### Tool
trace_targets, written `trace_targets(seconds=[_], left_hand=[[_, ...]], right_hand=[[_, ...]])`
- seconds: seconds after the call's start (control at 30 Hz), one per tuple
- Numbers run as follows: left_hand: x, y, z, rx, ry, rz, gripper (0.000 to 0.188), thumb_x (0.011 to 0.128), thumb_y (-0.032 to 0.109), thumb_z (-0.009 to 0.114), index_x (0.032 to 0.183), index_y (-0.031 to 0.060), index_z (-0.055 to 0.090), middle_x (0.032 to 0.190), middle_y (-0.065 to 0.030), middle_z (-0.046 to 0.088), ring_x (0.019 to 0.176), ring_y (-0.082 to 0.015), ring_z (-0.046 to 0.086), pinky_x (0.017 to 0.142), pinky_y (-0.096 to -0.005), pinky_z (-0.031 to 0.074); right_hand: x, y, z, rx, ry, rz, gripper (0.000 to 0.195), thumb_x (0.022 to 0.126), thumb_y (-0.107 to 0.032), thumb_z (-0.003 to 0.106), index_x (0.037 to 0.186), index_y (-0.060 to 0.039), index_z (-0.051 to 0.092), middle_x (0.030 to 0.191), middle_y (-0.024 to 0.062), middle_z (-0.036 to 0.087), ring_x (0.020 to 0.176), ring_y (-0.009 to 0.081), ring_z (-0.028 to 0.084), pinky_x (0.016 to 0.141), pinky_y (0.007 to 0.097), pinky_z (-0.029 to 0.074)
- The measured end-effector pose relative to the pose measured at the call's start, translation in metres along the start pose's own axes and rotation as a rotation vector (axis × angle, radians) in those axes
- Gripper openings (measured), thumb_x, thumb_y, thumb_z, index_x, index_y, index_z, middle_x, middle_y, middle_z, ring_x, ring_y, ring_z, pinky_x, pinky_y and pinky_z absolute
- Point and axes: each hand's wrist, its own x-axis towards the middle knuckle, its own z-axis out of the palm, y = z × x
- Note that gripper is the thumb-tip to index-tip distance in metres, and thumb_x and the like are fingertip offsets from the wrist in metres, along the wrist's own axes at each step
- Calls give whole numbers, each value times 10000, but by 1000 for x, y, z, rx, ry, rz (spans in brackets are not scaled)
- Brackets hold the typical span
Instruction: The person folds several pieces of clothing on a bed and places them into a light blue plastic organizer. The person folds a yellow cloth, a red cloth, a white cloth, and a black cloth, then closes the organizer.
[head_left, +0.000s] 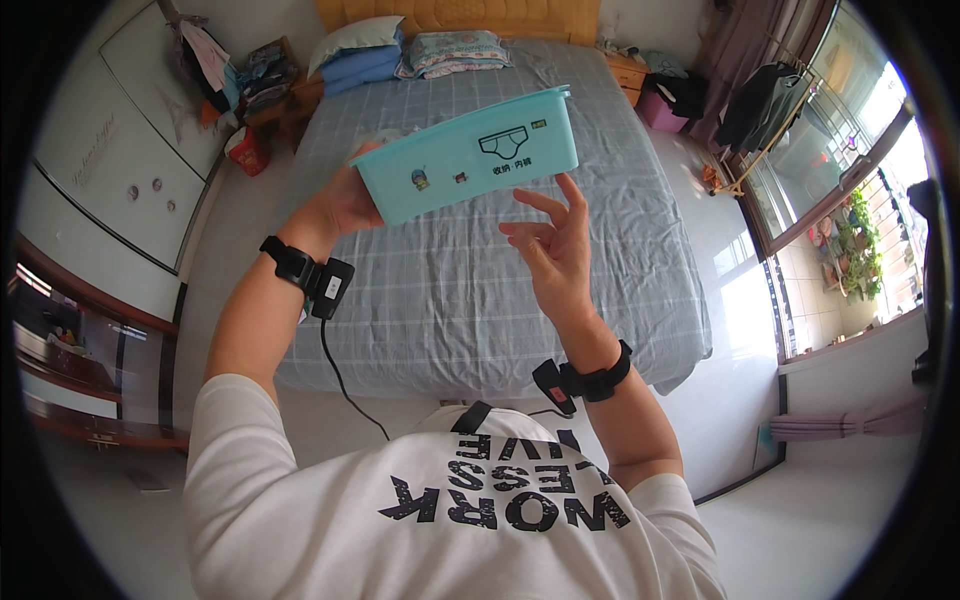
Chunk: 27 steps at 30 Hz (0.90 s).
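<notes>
A turquoise plastic storage box (450, 161) is held up over the bed, its long side facing me and its right end tilted upward. That side bears a line drawing of briefs, some writing and small cartoon stickers. My left hand (351, 196) grips the box's left end, with part of the fingers hidden behind it. Below the lower right corner is my right hand (553, 240), fingers spread and partly bent. One fingertip comes close to the box's bottom edge; whether it touches, I cannot tell. What the box contains is out of sight.
Grey checked bedding (465, 300) covers the bed, with pillows (454, 54) and folded blue bedding (362, 69) at its head. A wardrobe (120, 150) stands left, a clothes rack (772, 112) right. A black cable (341, 375) hangs from my left wrist device (330, 289).
</notes>
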Motion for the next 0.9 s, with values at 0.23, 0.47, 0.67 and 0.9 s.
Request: trace_targets(seconds=[0.23,0.47,0.67,0.9], left_hand=[[-4,-2,11,10,84,-11,505,956,558,488,1194,140,642,1105,-20,697,906,-159,700,667,-301,602],[-33,-28,1,304,215,108,490,933,536,528,1175,124,637,1050,-24,670,859,-161,653,661,-308,562],[-68,-55,-1,71,151,-35,557,896,538,565,1234,98,611,1140,-67,633,989,-179,612,816,-357,531],[-104,-76,-18,255,198,12,604,916,560,528,1280,81,591,1102,-71,644,975,-158,612,818,-331,507]], right_hand=[[-3,-11,-15,-51,-8,-9,691,912,25,583,1518,-21,254,1357,212,543,992,204,698,845,327,567],[-17,4,-45,19,20,158,358,955,-100,525,1303,-28,480,1203,185,641,936,235,704,883,339,536],[14,-12,-88,353,-148,798,781,994,-648,300,1446,-16,380,1252,222,621,1047,307,676,885,413,567],[20,-6,-47,138,-437,943,880,950,-757,288,1489,-73,412,1323,165,593,1070,274,629,854,439,544]])
